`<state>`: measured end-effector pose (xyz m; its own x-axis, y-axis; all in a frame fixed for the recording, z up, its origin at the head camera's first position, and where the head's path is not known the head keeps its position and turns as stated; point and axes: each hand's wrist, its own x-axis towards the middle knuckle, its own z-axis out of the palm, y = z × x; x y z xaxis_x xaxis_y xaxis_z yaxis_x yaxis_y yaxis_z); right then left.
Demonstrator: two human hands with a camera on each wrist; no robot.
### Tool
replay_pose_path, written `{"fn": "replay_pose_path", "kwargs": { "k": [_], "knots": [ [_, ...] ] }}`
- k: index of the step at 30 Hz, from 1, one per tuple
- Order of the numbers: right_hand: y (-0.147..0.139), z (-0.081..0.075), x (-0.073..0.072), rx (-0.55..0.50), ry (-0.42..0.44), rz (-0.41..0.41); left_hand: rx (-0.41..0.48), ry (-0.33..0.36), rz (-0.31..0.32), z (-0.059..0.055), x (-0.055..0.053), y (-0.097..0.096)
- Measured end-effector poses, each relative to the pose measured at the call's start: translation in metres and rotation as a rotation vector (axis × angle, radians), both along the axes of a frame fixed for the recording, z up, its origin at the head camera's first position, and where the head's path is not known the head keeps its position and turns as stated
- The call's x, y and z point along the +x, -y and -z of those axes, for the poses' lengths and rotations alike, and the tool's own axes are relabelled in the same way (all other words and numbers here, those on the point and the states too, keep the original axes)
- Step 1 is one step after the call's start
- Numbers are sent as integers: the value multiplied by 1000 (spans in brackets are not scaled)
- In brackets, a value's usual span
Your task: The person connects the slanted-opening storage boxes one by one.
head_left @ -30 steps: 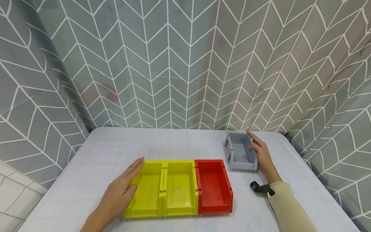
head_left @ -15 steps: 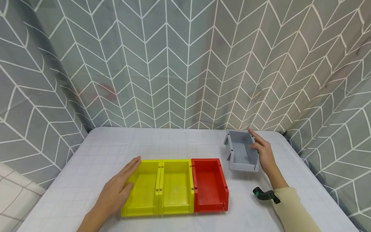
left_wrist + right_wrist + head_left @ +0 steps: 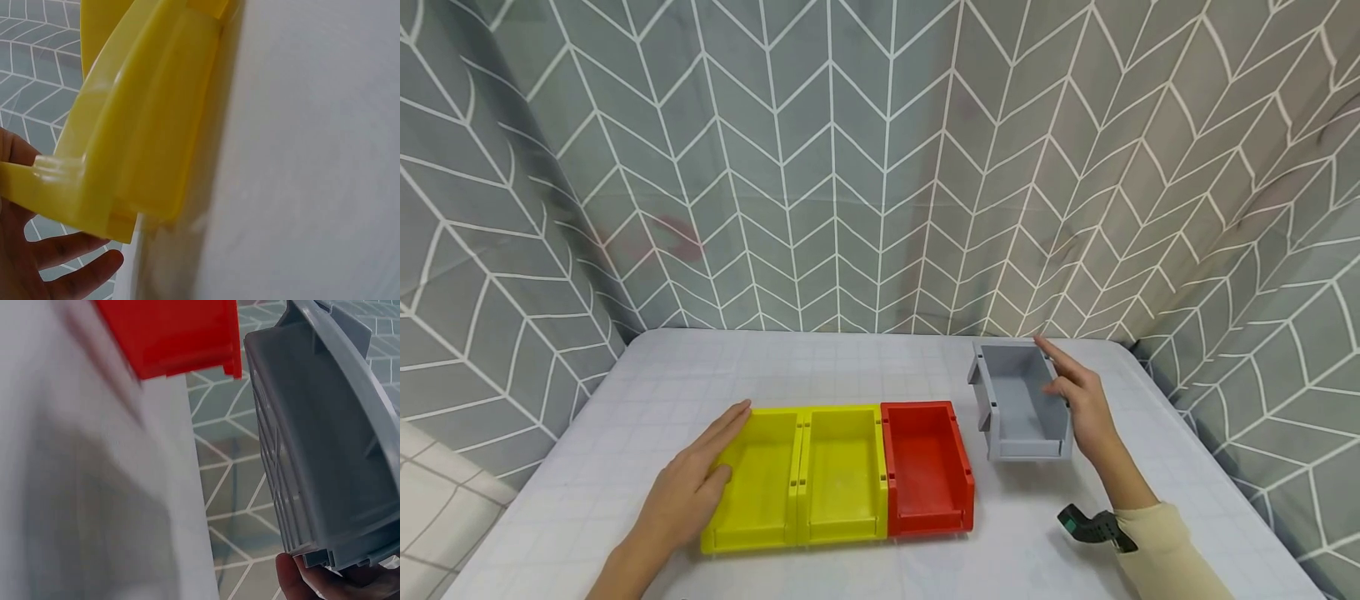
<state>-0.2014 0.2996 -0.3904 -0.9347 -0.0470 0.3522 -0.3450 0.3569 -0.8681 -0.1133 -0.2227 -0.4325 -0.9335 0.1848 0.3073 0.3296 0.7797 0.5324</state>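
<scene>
In the head view, my left hand (image 3: pixel 681 492) grips the left wall of a yellow storage bin (image 3: pixel 756 483), thumb at the wall and fingers along its outer edge. A second yellow bin (image 3: pixel 844 475) sits right beside it, then a red bin (image 3: pixel 927 475); the three stand side by side in a row. My right hand (image 3: pixel 1086 404) holds a grey bin (image 3: pixel 1026 400) by its right wall, thumb over the inside. The grey bin (image 3: pixel 325 425) hangs above the table in the right wrist view. A shadow lies under the yellow bin (image 3: pixel 150 131) in the left wrist view.
A white table (image 3: pixel 850 358) with a faint grid carries everything. Grey curtains (image 3: pixel 865 167) with white chevron lines surround it at the back and sides. A black strap (image 3: pixel 1097 527) sticks out from the right sleeve (image 3: pixel 1165 542). White tiles (image 3: pixel 437 500) show at far left.
The row of yellow and red bins has shifted a little left and away along with my left hand. The grey bin has come nearer and slightly left, and looks larger.
</scene>
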Motion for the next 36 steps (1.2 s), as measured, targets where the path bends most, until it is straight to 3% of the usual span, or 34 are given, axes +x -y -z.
{"fn": "replay_pose_path", "kwargs": {
  "k": [6, 14, 36],
  "knots": [
    [6, -5, 10, -1, 2, -9, 11, 6, 9, 1, -1, 1],
    [12, -10, 20, 19, -4, -10, 16, -42, 16, 2, 1, 4],
    [21, -17, 38, 6, 15, -21, -3, -11, -7, 1, 0, 1]
  ]
}}
